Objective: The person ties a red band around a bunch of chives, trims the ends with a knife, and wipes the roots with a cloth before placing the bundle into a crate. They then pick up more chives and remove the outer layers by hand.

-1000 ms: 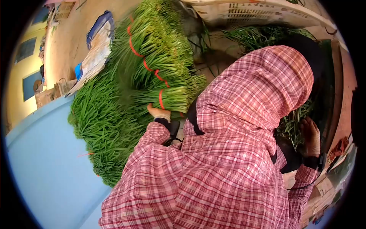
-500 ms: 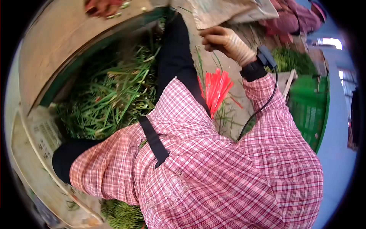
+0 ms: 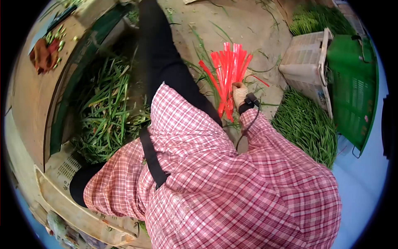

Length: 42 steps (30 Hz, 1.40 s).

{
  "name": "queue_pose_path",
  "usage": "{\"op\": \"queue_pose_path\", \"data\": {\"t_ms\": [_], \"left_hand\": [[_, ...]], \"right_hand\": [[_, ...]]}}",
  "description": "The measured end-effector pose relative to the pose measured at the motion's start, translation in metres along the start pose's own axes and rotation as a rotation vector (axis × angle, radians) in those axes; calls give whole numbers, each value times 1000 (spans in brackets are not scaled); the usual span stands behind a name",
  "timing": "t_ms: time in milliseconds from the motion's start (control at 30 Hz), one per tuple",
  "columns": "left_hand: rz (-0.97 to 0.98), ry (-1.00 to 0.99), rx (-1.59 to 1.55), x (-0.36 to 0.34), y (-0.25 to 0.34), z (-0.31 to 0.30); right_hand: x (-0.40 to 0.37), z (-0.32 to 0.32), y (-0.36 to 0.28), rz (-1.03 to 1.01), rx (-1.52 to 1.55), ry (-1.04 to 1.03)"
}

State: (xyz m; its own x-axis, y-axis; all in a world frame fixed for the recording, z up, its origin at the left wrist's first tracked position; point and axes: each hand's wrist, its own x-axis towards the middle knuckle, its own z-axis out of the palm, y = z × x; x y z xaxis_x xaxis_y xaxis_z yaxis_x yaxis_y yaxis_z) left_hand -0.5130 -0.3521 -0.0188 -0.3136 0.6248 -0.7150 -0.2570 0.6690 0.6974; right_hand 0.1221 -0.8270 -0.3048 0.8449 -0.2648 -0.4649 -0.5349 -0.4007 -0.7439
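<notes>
My right hand, with pale wrapping round it, is at the side of a fanned bundle of red plastic strips. Its fingers are curled against the strips and look closed on them. A black band and a cabled device sit at this wrist. The bundle lies beside my black-trousered leg. My left hand is out of view.
Loose green stalks are heaped between my legs, by a curved wooden board with a reddish cloth on it. To the right are bundled green stems, a white crate and a green crate.
My right hand has come down from beyond the red strips to their side. The view has shifted, showing more of the crates and stems; the other person has left the view.
</notes>
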Motion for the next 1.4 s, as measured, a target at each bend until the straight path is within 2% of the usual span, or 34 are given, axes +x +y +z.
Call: {"op": "queue_pose_path", "data": {"t_ms": [67,100,200,233,333,367,400,467,533,600,667,700,733,800,833,867,900,1000,1033,1133,1167,1267,1300,1400], "left_hand": [[-43,14,0,-8,-6,-17],[-61,26,-7,-11,-9,-28],[-101,46,-23,-19,-7,-57],[-112,47,-28,-23,-3,-65],[-123,6,-40,-27,23,-82],[-90,-19,-23,-29,37,-83],[-37,-41,18,-30,54,-79],[165,-55,155,-55,86,-39],[367,-70,294,-88,119,26],[556,-105,317,-130,120,97],[581,-301,309,-116,150,107],[513,-579,304,-87,179,93],[503,-490,242,-123,161,136],[574,-408,293,-100,180,156],[575,-460,306,-104,181,166],[572,-517,320,-107,183,177],[565,-574,331,-110,181,192],[279,-1369,466,-122,171,239],[588,-861,513,-144,142,257],[608,-948,589,-150,124,288],[567,-1029,591,-146,124,298],[651,-913,545,-158,102,323],[660,-924,557,-161,98,329],[587,-1222,650,-149,102,339]], "right_hand": [[32,-4,60,-22,62,339],[14,-21,38,27,-141,390],[0,-43,13,-76,-219,433],[-2,-47,8,-143,-208,377],[-5,-34,1,-102,-196,33],[-12,-33,-2,-207,-348,-55],[-18,-24,-1,-199,-427,-85],[-20,-7,11,-190,-587,-142],[-27,-3,15,-211,-589,-80],[-31,-6,3,-250,-494,-139],[-54,-4,-31,-334,-712,-148],[-57,0,-45,-387,-821,-151],[-52,4,-47,-330,-868,-175],[-41,10,-45,-211,-957,-229],[-41,11,-50,-146,-1001,-255],[-42,6,-56,-34,-870,-279],[-35,2,-41,-86,-835,-232],[-26,-11,-14,-153,-775,-170],[-24,-14,-11,-162,-760,-164],[-21,-19,-11,-36,-461,-246],[-26,-25,-12,-111,-478,-218],[-34,-29,-15,-96,-181,-167],[-27,-27,-1,-67,27,-189],[-21,-29,2,132,154,-138]]}}
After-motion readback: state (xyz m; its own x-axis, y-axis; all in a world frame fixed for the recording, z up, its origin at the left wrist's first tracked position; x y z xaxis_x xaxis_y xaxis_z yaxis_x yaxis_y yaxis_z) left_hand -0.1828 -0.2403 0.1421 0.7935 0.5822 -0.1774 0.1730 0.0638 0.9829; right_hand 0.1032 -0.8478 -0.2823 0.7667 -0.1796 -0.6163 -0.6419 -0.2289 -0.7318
